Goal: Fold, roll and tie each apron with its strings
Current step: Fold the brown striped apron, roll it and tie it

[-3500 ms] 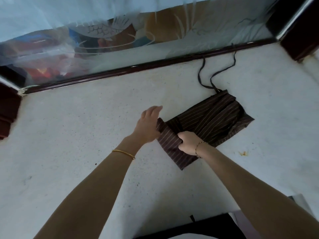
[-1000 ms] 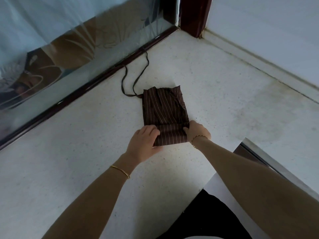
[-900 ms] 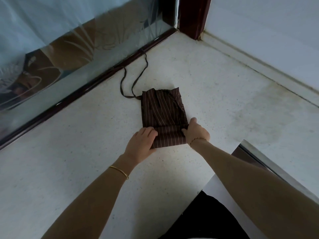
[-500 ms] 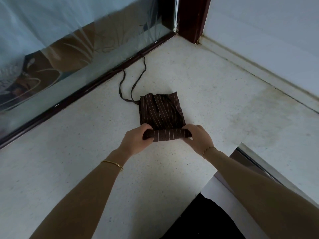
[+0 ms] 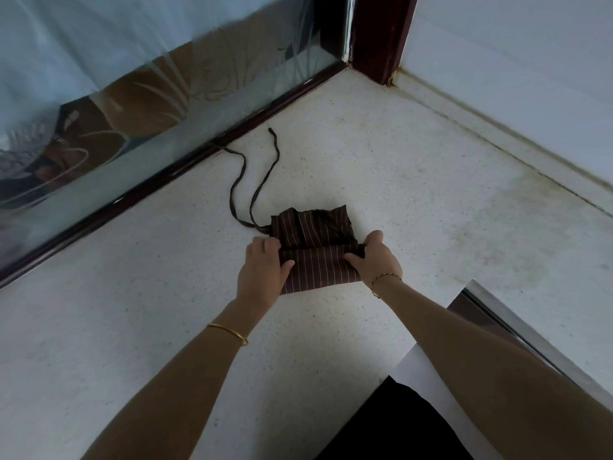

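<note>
The left hand (image 5: 263,270) and right hand (image 5: 376,260) are gripping, fingers curled, the near rolled edge of the striped apron (image 5: 318,260) lying on the speckled surface (image 5: 149,293). Its strings (image 5: 255,190) are trailing far-left toward the glass panel (image 5: 132,94).

You look down on a speckled white surface (image 5: 166,327), faintly stained brown on the right. Along its far left edge a dark red frame (image 5: 132,195) holds frosted glass (image 5: 149,94) etched with leaf shapes. A dark post (image 5: 378,34) stands at the corner, and a white wall (image 5: 514,61) runs right. At lower right you see a metal edge (image 5: 491,302).
</note>
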`<state>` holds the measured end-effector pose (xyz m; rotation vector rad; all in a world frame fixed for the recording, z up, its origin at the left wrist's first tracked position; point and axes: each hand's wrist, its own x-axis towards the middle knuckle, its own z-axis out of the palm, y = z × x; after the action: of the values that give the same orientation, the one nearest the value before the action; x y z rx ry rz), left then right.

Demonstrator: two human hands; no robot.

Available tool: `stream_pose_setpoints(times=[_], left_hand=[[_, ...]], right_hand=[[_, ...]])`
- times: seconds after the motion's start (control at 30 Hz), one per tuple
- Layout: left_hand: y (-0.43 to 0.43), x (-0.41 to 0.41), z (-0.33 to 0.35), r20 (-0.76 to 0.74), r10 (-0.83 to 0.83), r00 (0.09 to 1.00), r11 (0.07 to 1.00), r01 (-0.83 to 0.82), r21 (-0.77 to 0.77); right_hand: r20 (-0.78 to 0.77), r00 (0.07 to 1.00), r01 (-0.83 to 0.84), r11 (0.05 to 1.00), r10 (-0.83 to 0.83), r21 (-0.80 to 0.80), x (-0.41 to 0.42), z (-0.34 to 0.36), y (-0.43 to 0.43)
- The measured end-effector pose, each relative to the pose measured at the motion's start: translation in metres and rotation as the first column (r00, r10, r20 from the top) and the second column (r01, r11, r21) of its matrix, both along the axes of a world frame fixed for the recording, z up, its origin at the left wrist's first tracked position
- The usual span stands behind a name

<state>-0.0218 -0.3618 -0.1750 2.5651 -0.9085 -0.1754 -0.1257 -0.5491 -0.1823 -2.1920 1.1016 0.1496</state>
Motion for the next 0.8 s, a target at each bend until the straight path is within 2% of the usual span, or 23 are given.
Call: stream_pose_setpoints(times=[0.07,0.1,0.17,0.23,0.33,0.4,0.5,0.57,0.63,0.7,0.8], left_hand=[[0.008,-0.001,-0.003,0.142,-0.261,0.955,0.965,0.261,0.016],[0.011,-0.002,-0.006,0.136,-0.346,0.928,0.938,0.342,0.049],[0.016,-0.002,-0.009,0.083,-0.396,0.914,0.916,0.388,0.102],[0.015,-0.002,-0.01,0.078,-0.394,0.916,0.916,0.385,0.11],[0.012,0.001,-0.01,0.08,-0.389,0.918,0.921,0.385,0.064],[0.014,0.003,-0.011,0.069,-0.377,0.924,0.926,0.375,0.035],[0.017,0.003,-0.013,0.075,-0.358,0.931,0.934,0.357,0.025],[0.018,0.002,-0.014,0.09,-0.352,0.932,0.936,0.352,0.017],[0.02,0.002,-0.014,0.072,-0.327,0.942,0.944,0.329,-0.019],[0.024,0.002,-0.013,-0.014,-0.267,0.963,0.959,0.265,-0.097],[0.03,-0.002,-0.008,-0.223,-0.124,0.967,0.981,0.085,-0.176]], right_hand=[[-0.038,0.999,0.008,0.998,-0.01,-0.056,0.005,0.002,0.0],[-0.06,0.998,0.003,0.997,-0.008,-0.081,0.006,0.004,0.0],[-0.102,0.994,-0.04,0.991,0.027,-0.126,0.008,0.008,0.001],[-0.066,0.994,-0.093,0.98,0.082,-0.175,0.006,0.008,0.002],[0.233,0.959,-0.13,0.981,0.162,-0.144,-0.007,-0.001,0.005],[0.343,0.906,-0.232,0.968,0.25,-0.093,-0.019,-0.005,0.004],[0.243,0.85,-0.4,0.873,0.468,-0.279,-0.028,-0.013,0.001],[0.227,0.84,-0.407,0.849,0.493,-0.338,-0.027,-0.016,-0.001],[0.263,0.841,-0.397,0.869,0.473,-0.294,-0.023,-0.013,-0.004],[0.288,0.829,-0.411,0.871,0.48,-0.27,-0.02,-0.007,-0.008],[0.226,0.833,-0.443,0.854,0.504,-0.271,-0.019,0.001,-0.008]])
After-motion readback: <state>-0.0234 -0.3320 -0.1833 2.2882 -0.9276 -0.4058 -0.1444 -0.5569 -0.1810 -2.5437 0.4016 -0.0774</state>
